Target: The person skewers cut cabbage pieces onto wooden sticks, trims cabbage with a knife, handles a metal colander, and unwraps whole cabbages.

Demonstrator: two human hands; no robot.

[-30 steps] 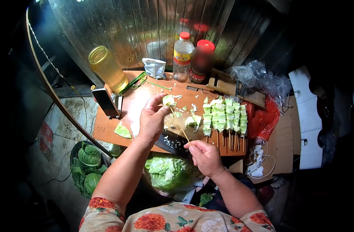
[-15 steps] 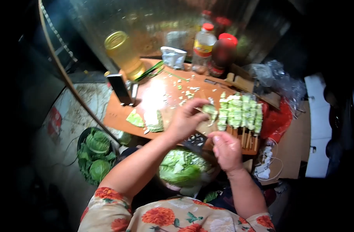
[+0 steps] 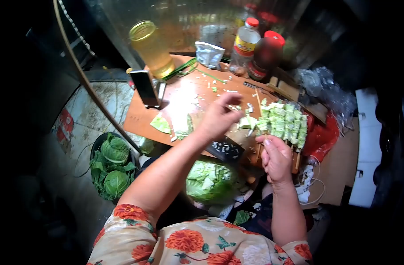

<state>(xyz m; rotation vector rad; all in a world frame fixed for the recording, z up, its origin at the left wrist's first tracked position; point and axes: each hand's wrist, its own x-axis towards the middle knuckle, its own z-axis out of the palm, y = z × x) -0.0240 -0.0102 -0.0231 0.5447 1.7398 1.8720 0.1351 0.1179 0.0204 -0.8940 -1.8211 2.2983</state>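
Note:
My left hand (image 3: 220, 116) hovers over the orange board (image 3: 138, 115), fingers apart and nothing visible between them. Cut cabbage pieces (image 3: 248, 123) lie just right of its fingertips. My right hand (image 3: 277, 159) pinches a thin wooden skewer (image 3: 257, 98), whose bare upper end points away from me. It is at the left edge of a row of cabbage skewers (image 3: 285, 123); whether cabbage is on the held skewer, I cannot tell. Two cabbage pieces, a flat leaf (image 3: 161, 123) and a thicker stack (image 3: 182, 125), rest at the board's near left.
A phone (image 3: 144, 88) stands at the left before a yellow jar (image 3: 152, 48). Behind are a white packet (image 3: 209, 54) and bottles (image 3: 245, 46). A dark blade (image 3: 227, 149) lies near me, above loose cabbage (image 3: 208, 181). Whole cabbages (image 3: 115, 150) sit lower left.
The view has shifted. My left hand has let go of the cabbage piece it held and opened. My right hand, with the skewer, has moved right to the row of cabbage skewers.

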